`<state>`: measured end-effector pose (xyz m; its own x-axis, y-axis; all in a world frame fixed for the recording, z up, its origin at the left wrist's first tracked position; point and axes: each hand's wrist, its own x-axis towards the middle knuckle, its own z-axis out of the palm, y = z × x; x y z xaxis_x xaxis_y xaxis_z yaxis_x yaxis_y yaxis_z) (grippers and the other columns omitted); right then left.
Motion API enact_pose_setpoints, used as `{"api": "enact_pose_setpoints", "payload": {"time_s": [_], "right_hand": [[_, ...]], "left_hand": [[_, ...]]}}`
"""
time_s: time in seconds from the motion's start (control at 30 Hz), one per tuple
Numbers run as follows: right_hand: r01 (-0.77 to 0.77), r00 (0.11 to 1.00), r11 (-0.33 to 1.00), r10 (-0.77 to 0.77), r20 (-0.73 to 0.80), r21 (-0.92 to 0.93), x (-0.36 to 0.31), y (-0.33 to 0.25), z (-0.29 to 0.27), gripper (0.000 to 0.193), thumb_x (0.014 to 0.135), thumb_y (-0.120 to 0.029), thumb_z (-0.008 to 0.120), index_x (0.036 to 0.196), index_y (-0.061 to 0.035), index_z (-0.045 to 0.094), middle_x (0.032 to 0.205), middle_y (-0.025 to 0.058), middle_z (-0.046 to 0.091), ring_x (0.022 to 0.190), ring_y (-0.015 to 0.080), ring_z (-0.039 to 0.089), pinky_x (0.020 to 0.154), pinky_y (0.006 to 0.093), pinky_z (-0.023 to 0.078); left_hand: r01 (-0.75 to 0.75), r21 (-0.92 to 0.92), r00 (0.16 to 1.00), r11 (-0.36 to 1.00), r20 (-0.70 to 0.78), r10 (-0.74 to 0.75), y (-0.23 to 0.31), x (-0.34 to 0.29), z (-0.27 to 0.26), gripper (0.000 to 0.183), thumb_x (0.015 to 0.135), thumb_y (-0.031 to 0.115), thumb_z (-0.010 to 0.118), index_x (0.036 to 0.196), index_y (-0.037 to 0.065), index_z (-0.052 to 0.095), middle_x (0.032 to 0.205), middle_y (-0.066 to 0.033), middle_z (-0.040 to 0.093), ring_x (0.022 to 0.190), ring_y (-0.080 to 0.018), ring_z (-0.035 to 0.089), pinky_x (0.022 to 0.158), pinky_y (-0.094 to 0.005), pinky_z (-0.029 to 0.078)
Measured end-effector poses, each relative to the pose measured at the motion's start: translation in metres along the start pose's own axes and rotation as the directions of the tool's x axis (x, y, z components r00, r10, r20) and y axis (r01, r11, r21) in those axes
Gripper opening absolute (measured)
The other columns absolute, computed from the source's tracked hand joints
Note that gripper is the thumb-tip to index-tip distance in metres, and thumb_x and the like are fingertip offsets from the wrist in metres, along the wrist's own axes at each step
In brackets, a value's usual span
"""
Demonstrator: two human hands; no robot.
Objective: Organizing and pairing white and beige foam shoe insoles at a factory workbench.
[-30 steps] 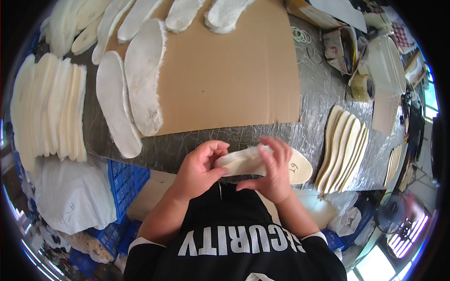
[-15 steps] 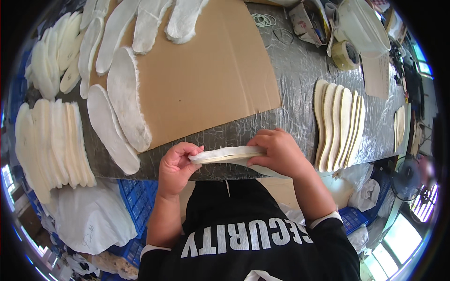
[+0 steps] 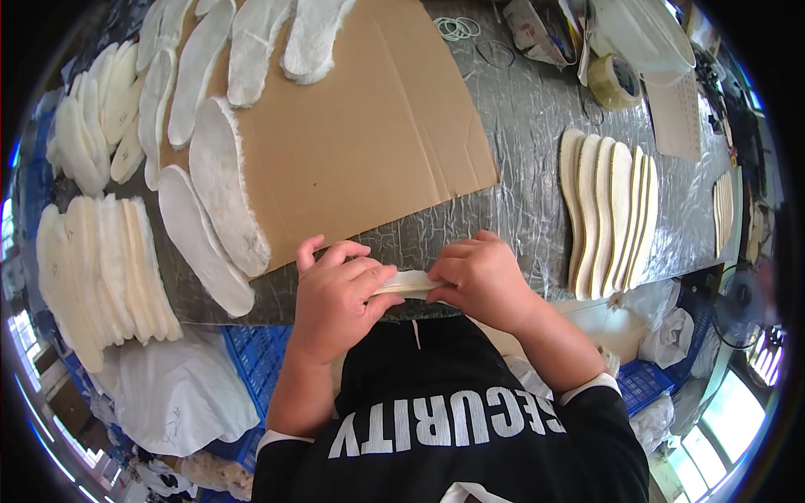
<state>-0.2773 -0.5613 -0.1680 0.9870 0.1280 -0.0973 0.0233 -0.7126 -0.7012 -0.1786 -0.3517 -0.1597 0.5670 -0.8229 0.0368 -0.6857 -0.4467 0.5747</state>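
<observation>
Closer together now: since half a second ago the left hand [image 3: 337, 293] has come in toward the right hand [image 3: 485, 281], leaving just a short strip of the insole [image 3: 410, 282] peeking out between them! Fingers hide the rest, ends included. What shows is pale, white over cream, nearly edge-on, above the near edge of the table [image 3: 524, 222]. Both hands pinch it, thumbs below; the left's outer fingers fan loosely.

The left hand [image 3: 337, 295] and right hand [image 3: 480, 278] pinch a pale insole [image 3: 411, 282] near the cardboard [image 3: 373, 126] on the tabletop [image 3: 532, 222].
</observation>
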Motion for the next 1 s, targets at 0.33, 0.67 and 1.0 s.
{"api": "enact_pose_setpoints", "payload": {"time_s": [0.33, 0.67, 1.0], "right_hand": [[-0.275, 0.957, 0.958, 0.265, 0.117, 0.076, -0.024, 0.02, -0.021, 0.04, 0.061, -0.032, 0.083, 0.088, -0.0062, 0.068, 0.084, 0.0089, 0.066, 0.081, 0.0309, 0.064, 0.073, 0.0399, 0.05], [-0.197, 0.979, 0.958, 0.204, -0.016, 0.209, -0.031, 0.017, -0.013, 0.027, 0.07, -0.025, 0.079, 0.085, -0.0049, 0.069, 0.081, 0.0095, 0.066, 0.078, 0.0307, 0.064, 0.069, 0.0409, 0.05], [-0.287, 0.952, 0.953, 0.274, 0.132, 0.092, -0.018, 0.037, -0.018, 0.032, 0.073, -0.031, 0.075, 0.092, -0.0059, 0.068, 0.089, 0.0108, 0.067, 0.084, 0.0304, 0.064, 0.076, 0.0416, 0.048]], "left_hand": [[-0.015, -0.114, 0.999, 0.993, -0.033, 0.012, -0.013, -0.004, 0.013, 0.021, 0.063, 0.013, 0.079, 0.075, 0.009, 0.062, 0.079, -0.0037, 0.064, 0.087, -0.0223, 0.061, 0.092, -0.0451, 0.035], [-0.065, -0.089, 0.997, 0.994, -0.034, 0.063, -0.012, 0.0, 0.012, 0.022, 0.066, 0.015, 0.078, 0.074, 0.008, 0.059, 0.078, -0.0044, 0.064, 0.085, -0.0245, 0.061, 0.089, -0.044, 0.035], [0.008, -0.1, 0.992, 0.995, 0.127, 0.005, -0.024, 0.002, 0.021, 0.027, 0.072, 0.02, 0.076, 0.091, 0.008, 0.063, 0.092, -0.0057, 0.063, 0.09, -0.0259, 0.059, 0.088, -0.0408, 0.038]]}}
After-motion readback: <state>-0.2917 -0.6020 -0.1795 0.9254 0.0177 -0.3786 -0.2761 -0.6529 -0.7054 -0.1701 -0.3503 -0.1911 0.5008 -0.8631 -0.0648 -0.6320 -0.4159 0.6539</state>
